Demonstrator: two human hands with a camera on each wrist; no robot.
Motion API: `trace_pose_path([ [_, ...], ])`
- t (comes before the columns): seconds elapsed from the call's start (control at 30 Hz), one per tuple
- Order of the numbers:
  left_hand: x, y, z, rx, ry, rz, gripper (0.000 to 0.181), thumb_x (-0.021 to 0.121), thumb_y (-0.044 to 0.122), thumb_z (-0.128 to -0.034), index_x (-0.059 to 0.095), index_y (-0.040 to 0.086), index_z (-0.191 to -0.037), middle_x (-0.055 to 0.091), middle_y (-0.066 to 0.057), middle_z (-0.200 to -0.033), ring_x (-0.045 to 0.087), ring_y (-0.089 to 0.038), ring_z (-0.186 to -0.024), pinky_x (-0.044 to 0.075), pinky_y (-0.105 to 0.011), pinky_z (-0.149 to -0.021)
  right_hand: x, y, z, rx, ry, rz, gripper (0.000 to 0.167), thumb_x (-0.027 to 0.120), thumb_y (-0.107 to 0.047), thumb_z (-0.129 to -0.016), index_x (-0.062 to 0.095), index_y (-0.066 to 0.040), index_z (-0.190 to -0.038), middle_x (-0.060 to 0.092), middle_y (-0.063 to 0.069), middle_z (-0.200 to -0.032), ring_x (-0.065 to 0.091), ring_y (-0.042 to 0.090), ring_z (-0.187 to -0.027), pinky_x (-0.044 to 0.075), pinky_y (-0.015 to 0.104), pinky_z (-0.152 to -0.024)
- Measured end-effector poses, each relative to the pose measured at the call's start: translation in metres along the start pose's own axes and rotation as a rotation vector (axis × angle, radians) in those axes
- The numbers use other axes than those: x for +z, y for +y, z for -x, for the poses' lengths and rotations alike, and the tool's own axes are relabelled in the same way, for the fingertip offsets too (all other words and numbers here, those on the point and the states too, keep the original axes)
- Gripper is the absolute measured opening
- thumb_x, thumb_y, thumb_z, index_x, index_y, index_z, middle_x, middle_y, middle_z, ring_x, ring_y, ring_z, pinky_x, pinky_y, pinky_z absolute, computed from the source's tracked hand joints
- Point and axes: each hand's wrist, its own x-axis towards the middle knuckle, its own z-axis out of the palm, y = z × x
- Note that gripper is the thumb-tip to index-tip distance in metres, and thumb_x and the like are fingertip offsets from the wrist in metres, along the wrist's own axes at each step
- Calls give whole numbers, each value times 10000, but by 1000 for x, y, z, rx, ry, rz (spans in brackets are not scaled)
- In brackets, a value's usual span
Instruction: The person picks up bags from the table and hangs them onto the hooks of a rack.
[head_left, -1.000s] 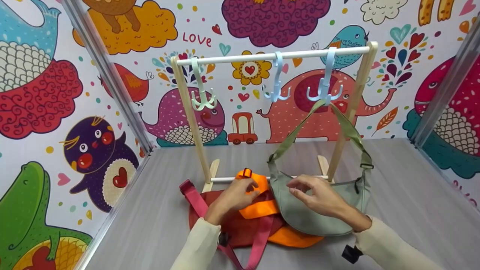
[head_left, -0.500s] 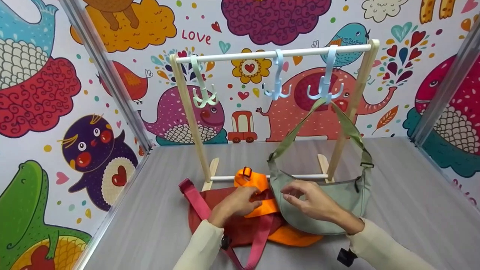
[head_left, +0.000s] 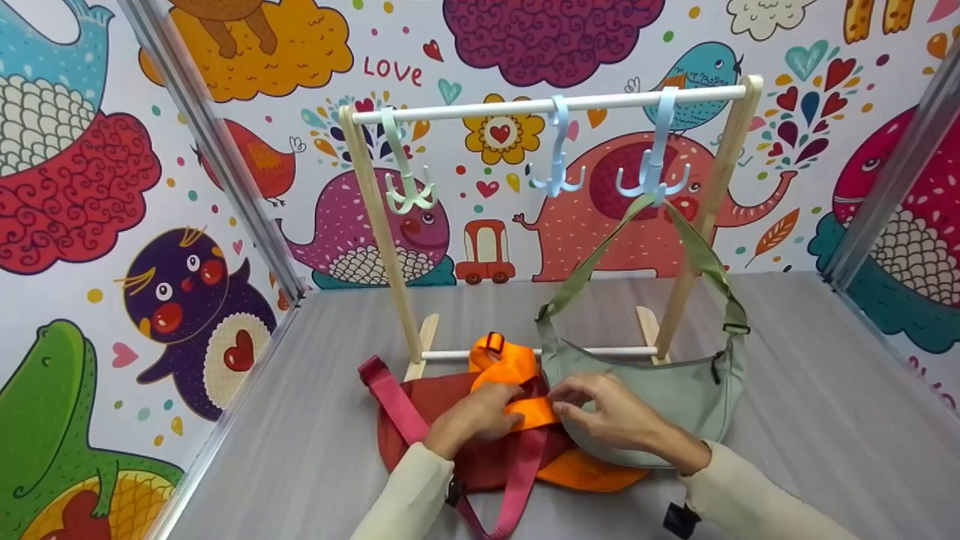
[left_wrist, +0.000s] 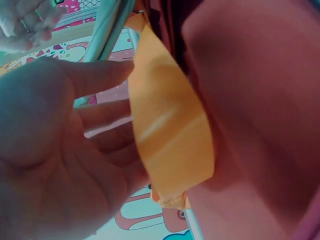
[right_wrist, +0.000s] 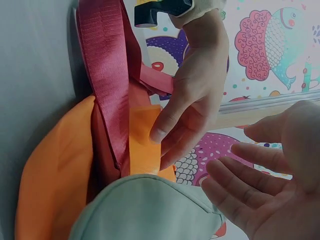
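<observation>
My left hand (head_left: 480, 416) is at the orange strap (head_left: 534, 414). In the left wrist view its thumb meets the edge of the strap (left_wrist: 170, 115), and the fingertips pass out of sight behind it. That strap lies over a dark red bag (head_left: 427, 397) with a pink-red strap (head_left: 521, 472). Part of an orange bag (head_left: 592, 472) shows from underneath. My right hand (head_left: 619, 412), fingers loosely bent and thumb apart, hovers in front of the grey-green bag (head_left: 675, 397); the right wrist view shows nothing between its fingers (right_wrist: 250, 180).
A wood-framed rack with a white top rail (head_left: 480, 111) stands behind the bags. From it hang a pale green hook (head_left: 409, 191), a blue hook (head_left: 557, 176) and another blue hook (head_left: 652, 172), which carries the green bag's strap. Printed walls (head_left: 487, 67) enclose the grey table (head_left: 285, 420).
My left hand has moved down and slightly right, from the upper orange loop to the lower strap. My right hand has shifted left toward it. The bags look unmoved.
</observation>
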Motion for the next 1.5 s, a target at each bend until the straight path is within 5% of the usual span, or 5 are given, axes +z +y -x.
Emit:
trace_pose_path([
  [0.2,-2,2,1,8,-18,-34,359,678,139,-926,642,56,-1274,663,-38,-1106,528,-147,-854,488,-281,-845,5,2,-1,-8,-2,-24,120,630,-121,-969,712,-104,-1056,711,54,-984,672,114,-860,559,313,-808],
  [0.43,-9,5,5,75,-25,-57,226,640,93,-925,701,51,-1139,606,6,-887,496,-125,-749,433,-224,-687,13,3,-3,-18,4,-42,148,626,-107,-968,699,-40,-1078,705,112,-1032,682,178,-926,559,381,-840],
  [0.97,-27,12,17,145,47,128,176,662,151,-948,713,67,-1094,608,32,-852,512,-81,-698,473,-175,-642,30,-3,-12,76,-40,52,549,743,-113,-876,520,-58,-1375,550,113,-1392,507,304,-1297,383,521,-1080],
  [1.23,-30,17,17,190,121,149,176,684,182,-935,727,61,-1055,669,22,-929,549,-84,-792,500,-188,-726,35,-1,-16,57,21,89,524,749,-82,-860,547,29,-1330,596,174,-1328,561,355,-1224,413,539,-1039],
  [1.5,-28,21,20,253,253,109,148,660,185,-958,674,61,-1037,657,-64,-1041,585,-203,-983,505,-312,-917,32,2,-17,-3,130,91,142,759,-6,-823,694,-32,-946,694,53,-918,653,197,-845,553,378,-779],
])
